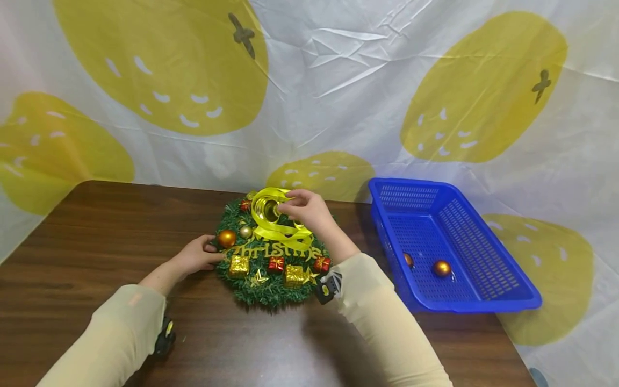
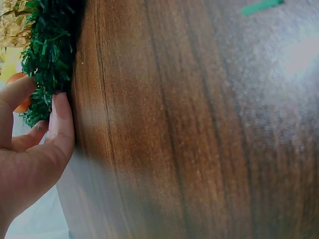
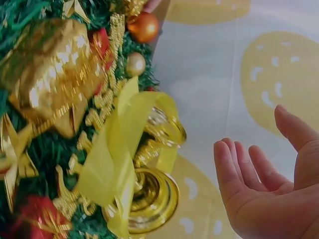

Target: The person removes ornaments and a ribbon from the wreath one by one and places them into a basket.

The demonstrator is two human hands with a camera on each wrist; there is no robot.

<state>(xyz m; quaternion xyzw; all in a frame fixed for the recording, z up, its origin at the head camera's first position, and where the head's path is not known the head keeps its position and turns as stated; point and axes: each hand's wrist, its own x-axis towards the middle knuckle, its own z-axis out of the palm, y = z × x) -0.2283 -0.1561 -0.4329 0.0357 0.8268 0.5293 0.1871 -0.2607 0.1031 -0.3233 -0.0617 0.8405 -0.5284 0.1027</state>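
Observation:
A green Christmas wreath (image 1: 273,297) lies on the table, dressed with gold lettering, gold and red gift boxes, stars and baubles. At its left edge my left hand (image 1: 193,256) grips the greenery (image 2: 50,55) between thumb and fingers, beside an orange bauble (image 1: 227,238). Two gold bells (image 3: 149,199) with a yellow ribbon bow (image 3: 107,167) sit on the wreath's upper part. My right hand (image 1: 309,212) hovers by the bells; in the right wrist view its loosely bent fingers (image 3: 227,162) stand apart from them and hold nothing.
A blue plastic basket (image 1: 483,306) stands on the right of the wooden table (image 1: 63,258), with two orange baubles (image 1: 441,269) inside. Behind the table hangs a white cloth (image 1: 329,107) with yellow fruit prints. A small green scrap (image 2: 261,6) lies on the tabletop.

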